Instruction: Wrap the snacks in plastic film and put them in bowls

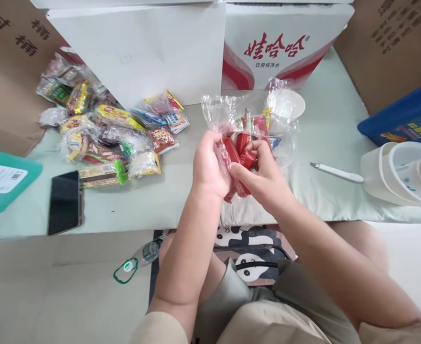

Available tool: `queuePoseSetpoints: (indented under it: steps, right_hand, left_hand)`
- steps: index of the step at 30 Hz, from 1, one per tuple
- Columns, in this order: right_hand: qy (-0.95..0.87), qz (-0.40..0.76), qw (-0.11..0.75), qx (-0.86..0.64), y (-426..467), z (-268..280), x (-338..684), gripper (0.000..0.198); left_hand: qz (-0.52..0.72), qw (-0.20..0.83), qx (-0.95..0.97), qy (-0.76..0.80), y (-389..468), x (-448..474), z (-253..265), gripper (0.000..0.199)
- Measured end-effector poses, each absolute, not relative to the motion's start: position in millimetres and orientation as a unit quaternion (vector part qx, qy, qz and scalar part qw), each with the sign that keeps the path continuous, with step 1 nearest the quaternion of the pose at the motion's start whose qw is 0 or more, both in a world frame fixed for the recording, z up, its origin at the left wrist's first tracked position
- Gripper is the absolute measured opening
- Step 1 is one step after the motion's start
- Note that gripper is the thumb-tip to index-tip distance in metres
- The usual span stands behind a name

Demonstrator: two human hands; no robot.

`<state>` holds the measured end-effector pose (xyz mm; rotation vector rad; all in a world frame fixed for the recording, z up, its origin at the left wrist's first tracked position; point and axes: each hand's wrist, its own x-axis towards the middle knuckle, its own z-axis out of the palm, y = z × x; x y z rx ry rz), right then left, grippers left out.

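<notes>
In the head view, my left hand [211, 165] is wrapped round the side of a clear plastic bag [215, 112] and several red snack packets at its mouth. My right hand [262, 174] pinches a small red packet [246, 158] between thumb and fingers, against the other packets. More wrapped snacks, red, green and yellow, show through the bag behind my fingers. A white plastic lid or bowl [292, 106] lies just behind the bag, partly covered by it. My palms and the bag hide how deep the packets sit.
A heap of wrapped snacks [113, 136] lies left, with a phone [65, 203] in front. White cartons [142, 52] stand at the back. On the right are a white-handled knife [337, 172], plastic tubs [373, 174] and a blue container [404, 117]. A teal jug [5, 181] stands far left.
</notes>
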<state>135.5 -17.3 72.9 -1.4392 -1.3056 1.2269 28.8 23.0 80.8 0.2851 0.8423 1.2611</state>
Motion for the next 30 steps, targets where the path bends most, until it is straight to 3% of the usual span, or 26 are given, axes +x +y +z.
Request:
queuePoseSetpoints:
  steps: [4, 12, 17, 22, 26, 30]
  right_hand:
    - [-0.375, 0.583, 0.488, -0.531, -20.7, 66.7, 121.8, 0.057]
    - [-0.236, 0.628, 0.602, -0.434, -33.1, 39.5, 107.7, 0.043]
    - [-0.178, 0.586, 0.666, -0.426, -46.7, 38.8, 129.4, 0.038]
    - [-0.233, 0.450, 0.736, -0.449, -40.9, 63.8, 188.1, 0.028]
    - [-0.342, 0.334, 0.731, -0.487, 16.2, 82.0, 229.1, 0.021]
    - [-0.412, 0.390, 0.617, -0.545, 75.5, 77.9, 242.6, 0.027]
  left_hand:
    - [0.595, 0.696, 0.143, 0.376, 21.9, 26.6, 84.6, 0.017]
    - [0.608, 0.683, 0.170, 0.366, 14.8, 24.5, 96.5, 0.020]
    - [0.677, 0.644, 0.110, 0.340, 17.1, 5.4, 106.5, 0.006]
    - [0.753, 0.552, 0.025, 0.357, 30.1, -24.4, 106.0, 0.003]
    - [0.760, 0.551, 0.017, 0.345, 33.9, -37.2, 107.4, 0.003]
    - [0.753, 0.571, 0.017, 0.328, 33.4, -35.8, 108.6, 0.004]
